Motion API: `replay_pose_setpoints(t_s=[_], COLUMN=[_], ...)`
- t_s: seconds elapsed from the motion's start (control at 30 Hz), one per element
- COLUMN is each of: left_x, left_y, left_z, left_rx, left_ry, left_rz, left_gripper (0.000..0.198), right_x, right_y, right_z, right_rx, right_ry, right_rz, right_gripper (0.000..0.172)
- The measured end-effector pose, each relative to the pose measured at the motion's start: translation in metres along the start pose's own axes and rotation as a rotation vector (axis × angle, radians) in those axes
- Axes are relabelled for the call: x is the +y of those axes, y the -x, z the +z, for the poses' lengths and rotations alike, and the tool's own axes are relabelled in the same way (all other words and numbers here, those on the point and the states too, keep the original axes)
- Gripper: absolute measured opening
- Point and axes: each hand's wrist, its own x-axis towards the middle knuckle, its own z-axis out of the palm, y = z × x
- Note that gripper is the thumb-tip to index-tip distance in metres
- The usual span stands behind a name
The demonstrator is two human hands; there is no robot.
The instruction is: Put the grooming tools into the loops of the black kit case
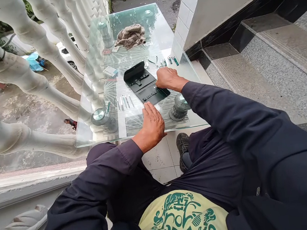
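Note:
A black manicure case (150, 89) lies unfolded on the glass table, its back flap raised and a row of elastic loops along its front half. My right hand (169, 79) is closed at the case's right side. Its fingertips are over the loops, and whatever they pinch is hidden. My left hand (152, 124) rests by the front edge of the case with fingers stretched out together. Slim metal grooming tools (124, 101) lie in a row left of the case. Beyond my right hand are several nail clippers (174, 60) and a small pair of nippers (153, 61).
A crumpled brown cloth (130, 36) lies on the far part of the glass table (156, 22). A small white-and-blue box (110, 71) sits left of the case. White balusters (52, 82) line the left side; stone steps (269, 65) rise on the right.

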Motion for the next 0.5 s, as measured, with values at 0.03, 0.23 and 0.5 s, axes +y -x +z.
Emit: replay_pose_setpoints(t_s=[0.03,0.23,0.5], left_x=[0.000,0.001,-0.011], left_y=[0.000,-0.002,-0.005], left_z=[0.001,0.003,-0.014], left_rx=[0.005,-0.005,-0.091], left_ry=[0.000,-0.007,0.009], left_rz=[-0.004,-0.016,0.057], left_gripper=[0.118,0.120,0.133], right_x=[-0.003,-0.004,0.004], right_y=[0.000,-0.007,-0.021], right_z=[0.001,0.003,0.002], right_rx=[-0.001,0.057,0.100], right_ry=[0.000,-0.104,-0.224], right_rz=[0.009,0.056,0.031], right_gripper=[0.039,0.038,0.029])
